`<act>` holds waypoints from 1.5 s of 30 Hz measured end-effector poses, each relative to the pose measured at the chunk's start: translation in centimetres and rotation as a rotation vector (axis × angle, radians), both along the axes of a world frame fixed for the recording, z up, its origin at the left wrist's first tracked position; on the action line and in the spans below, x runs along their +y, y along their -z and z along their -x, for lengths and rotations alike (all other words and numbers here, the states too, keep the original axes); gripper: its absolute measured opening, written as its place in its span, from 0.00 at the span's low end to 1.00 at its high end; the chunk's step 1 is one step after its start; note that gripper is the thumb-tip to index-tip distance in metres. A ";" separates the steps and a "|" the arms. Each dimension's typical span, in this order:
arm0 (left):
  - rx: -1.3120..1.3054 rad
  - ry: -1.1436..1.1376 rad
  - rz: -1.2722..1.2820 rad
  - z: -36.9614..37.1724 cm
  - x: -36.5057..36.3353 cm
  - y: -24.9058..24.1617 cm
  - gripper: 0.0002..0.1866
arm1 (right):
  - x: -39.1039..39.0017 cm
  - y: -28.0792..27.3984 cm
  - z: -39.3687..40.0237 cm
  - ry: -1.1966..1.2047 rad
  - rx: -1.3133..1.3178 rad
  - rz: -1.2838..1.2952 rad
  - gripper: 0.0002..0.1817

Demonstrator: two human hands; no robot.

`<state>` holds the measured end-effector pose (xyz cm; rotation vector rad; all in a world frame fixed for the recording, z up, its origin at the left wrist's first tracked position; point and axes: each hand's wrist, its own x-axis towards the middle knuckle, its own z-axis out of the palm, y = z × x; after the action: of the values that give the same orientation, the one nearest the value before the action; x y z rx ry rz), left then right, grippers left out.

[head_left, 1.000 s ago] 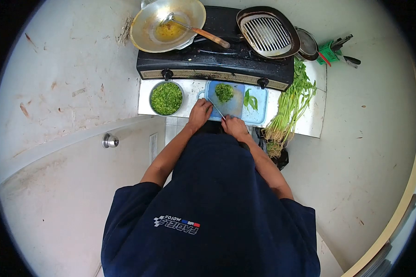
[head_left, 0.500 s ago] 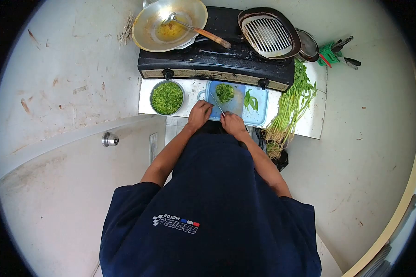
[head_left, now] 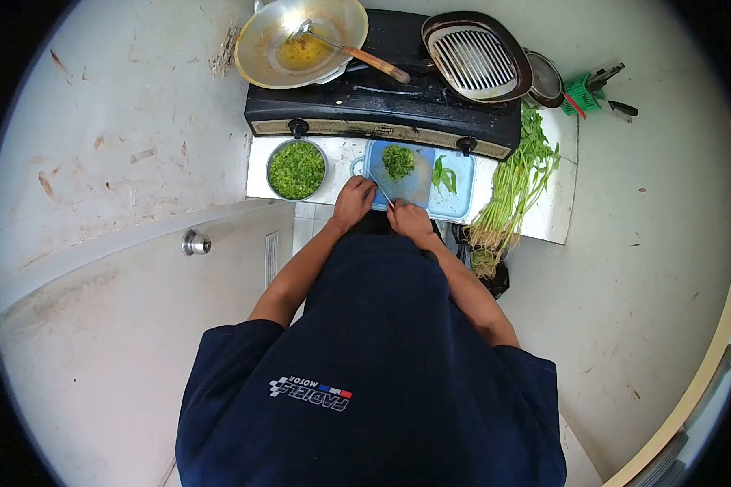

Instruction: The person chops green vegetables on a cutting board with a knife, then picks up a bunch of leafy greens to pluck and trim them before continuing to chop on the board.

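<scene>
My right hand (head_left: 411, 221) is closed round the handle of a knife (head_left: 381, 187), whose blade slants up and left over the blue cutting board (head_left: 464, 185). At the board's near left corner is my left hand (head_left: 354, 201), its fingers curled close to the blade. Whatever those fingers hold is too small to make out. A pile of finely chopped greens (head_left: 398, 161) lies on the board just beyond the knife. To its right rest a few loose green leaves (head_left: 443, 175). Left of the board stands a round bowl filled with chopped greens (head_left: 296, 170).
Behind the board is a black gas stove (head_left: 382, 107) carrying a wok (head_left: 256, 61) with a wooden-handled ladle (head_left: 378, 63) and a ridged grill pan (head_left: 473, 61). Long-stemmed greens with roots (head_left: 512, 191) lie at right. A green basket (head_left: 578, 93) holds utensils by the wall.
The knife's tip has swung down toward my left hand, so the blade lies at a flatter slant. Both hands stay in nearly the same place; the whole view has shifted slightly.
</scene>
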<state>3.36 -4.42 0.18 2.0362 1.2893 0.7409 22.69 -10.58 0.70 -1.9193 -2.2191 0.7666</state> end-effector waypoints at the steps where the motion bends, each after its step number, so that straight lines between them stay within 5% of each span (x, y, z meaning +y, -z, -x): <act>1: -0.003 0.000 0.005 0.0 0.0 0.0 0.06 | 0.0 0.2 0.0 -0.001 -0.005 0.004 0.23; 45: 0.032 0.008 -0.007 0.8 0.1 0.4 0.04 | 0.4 0.2 0.0 0.012 -0.028 -0.027 0.21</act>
<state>2.57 -4.31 -0.18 2.0656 1.2967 0.7133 22.73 -10.19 0.47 -1.9414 -2.2200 0.7083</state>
